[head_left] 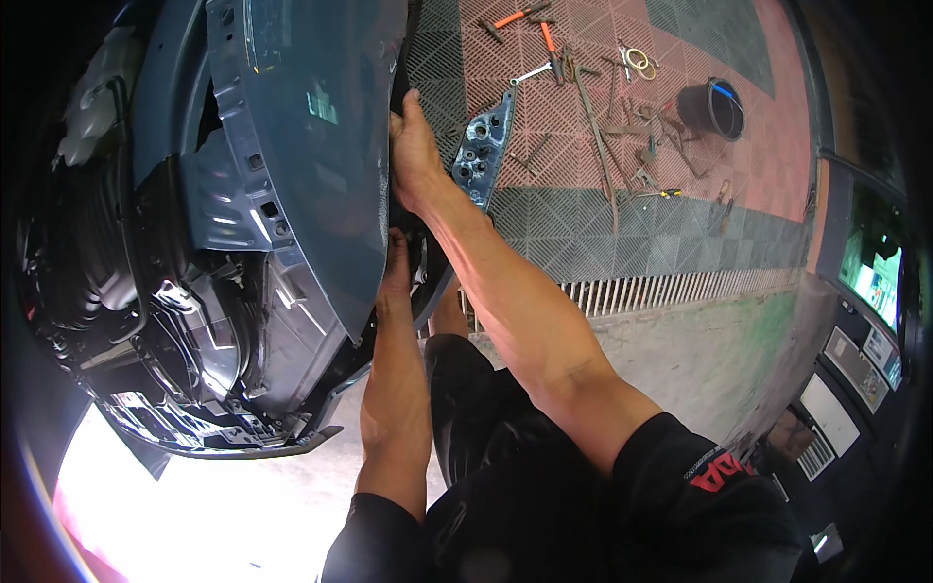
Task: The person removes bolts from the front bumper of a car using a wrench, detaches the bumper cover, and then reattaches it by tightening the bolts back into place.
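A blue-grey car fender (321, 146) curves down the left side of the view. At its right edge, by the dark wheel-arch gap, is my right hand (416, 155). The thumb points up along the edge, while the other fingers are hidden. Just below, my left hand (397, 260) reaches to the same edge from underneath. Its fingers are curled together against the dark gap, and whatever they hold is too small or hidden to make out. Beside my right wrist stands a blue metal bracket with several holes (480, 151), partly covered by the forearm.
The open engine bay (126, 291) lies left of the fender. Hammers with orange handles (522, 15), a wrench (532, 73), metal bars (595, 136) and rings of tape (638, 60) lie on the tiled floor. A black bucket (695, 109) stands further right. A slotted drain (641, 291) crosses the floor.
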### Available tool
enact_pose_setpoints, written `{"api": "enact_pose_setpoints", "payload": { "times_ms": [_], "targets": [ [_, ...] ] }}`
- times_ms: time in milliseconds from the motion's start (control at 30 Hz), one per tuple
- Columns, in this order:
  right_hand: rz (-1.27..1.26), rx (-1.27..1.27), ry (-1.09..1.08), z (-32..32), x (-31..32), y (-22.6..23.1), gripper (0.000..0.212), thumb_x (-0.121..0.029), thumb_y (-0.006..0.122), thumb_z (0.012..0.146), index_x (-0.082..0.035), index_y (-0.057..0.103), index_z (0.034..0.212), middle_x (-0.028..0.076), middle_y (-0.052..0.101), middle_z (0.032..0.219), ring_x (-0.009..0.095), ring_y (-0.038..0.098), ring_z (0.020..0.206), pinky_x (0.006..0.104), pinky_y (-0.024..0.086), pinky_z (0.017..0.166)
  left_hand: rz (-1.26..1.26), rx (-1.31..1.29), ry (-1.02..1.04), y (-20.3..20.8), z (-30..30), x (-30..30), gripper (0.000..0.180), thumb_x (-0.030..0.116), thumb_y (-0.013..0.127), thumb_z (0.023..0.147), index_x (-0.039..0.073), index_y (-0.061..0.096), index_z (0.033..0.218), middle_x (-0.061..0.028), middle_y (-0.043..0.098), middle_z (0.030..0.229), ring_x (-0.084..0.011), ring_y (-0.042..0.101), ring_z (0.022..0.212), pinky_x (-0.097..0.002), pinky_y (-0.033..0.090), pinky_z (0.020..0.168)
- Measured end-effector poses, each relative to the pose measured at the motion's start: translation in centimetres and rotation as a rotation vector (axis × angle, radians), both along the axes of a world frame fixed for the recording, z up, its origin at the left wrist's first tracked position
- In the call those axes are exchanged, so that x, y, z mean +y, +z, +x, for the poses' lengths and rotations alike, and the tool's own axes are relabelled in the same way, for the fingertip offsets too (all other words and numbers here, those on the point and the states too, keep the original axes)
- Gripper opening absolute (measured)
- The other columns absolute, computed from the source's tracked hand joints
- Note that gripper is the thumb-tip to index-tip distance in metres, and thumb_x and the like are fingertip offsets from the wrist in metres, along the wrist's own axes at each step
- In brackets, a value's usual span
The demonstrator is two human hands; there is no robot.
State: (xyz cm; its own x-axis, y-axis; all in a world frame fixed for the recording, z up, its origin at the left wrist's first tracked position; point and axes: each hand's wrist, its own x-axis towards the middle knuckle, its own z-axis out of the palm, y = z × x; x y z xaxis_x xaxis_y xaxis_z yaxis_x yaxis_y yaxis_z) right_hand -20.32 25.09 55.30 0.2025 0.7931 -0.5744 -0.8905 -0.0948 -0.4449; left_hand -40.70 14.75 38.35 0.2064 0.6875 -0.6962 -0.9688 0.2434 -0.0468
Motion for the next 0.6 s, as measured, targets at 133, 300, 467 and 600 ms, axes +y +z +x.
{"api": "enact_pose_setpoints", "payload": {
  "times_ms": [133,300,467,600],
  "targets": [
    [0.019,0.001,0.001,-0.2,-0.1,0.4,0.084,-0.061,0.013,0.110,0.001,0.058,0.142,0.015,0.067,0.134,0.024,0.059,0.124,0.0373,0.042,0.114,-0.003,0.023,-0.020,0.0,-0.3,0.1,0.045,0.025,0.043,0.105,-0.012,0.046,0.130,-0.0290,0.053,0.115,-0.0396,0.055,0.109,-0.0580,0.047,0.093],
    [-0.076,-0.111,-0.071,-0.9,-2.2,-0.9,0.084,-0.063,0.014,0.110,0.000,0.059,0.140,0.012,0.070,0.129,0.020,0.060,0.120,0.0374,0.042,0.110,-0.063,0.012,-0.002,0.6,0.2,0.3,0.044,0.026,0.041,0.105,-0.012,0.050,0.125,-0.0287,0.054,0.112,-0.0396,0.056,0.107,-0.0572,0.047,0.093],
    [-0.583,-0.375,-0.228,-5.9,-6.5,-8.8,0.067,-0.058,0.026,0.111,-0.006,0.063,0.131,0.008,0.070,0.120,0.017,0.061,0.109,0.0404,0.048,0.092,0.027,-0.140,-0.043,-0.7,-0.2,0.1,0.040,0.023,0.039,0.105,-0.010,0.053,0.124,-0.0286,0.058,0.111,-0.0381,0.056,0.108,-0.0530,0.046,0.095],
    [-0.674,-0.079,-0.044,-8.0,-5.8,-7.8,0.059,-0.053,0.035,0.110,-0.005,0.062,0.130,0.012,0.067,0.131,0.025,0.063,0.115,0.0527,0.053,0.079,0.091,-0.354,-0.127,-2.2,-3.2,-0.2,0.048,0.028,0.043,0.106,-0.005,0.050,0.140,-0.0261,0.057,0.131,-0.0381,0.051,0.127,-0.0553,0.038,0.112]
  ]
}}
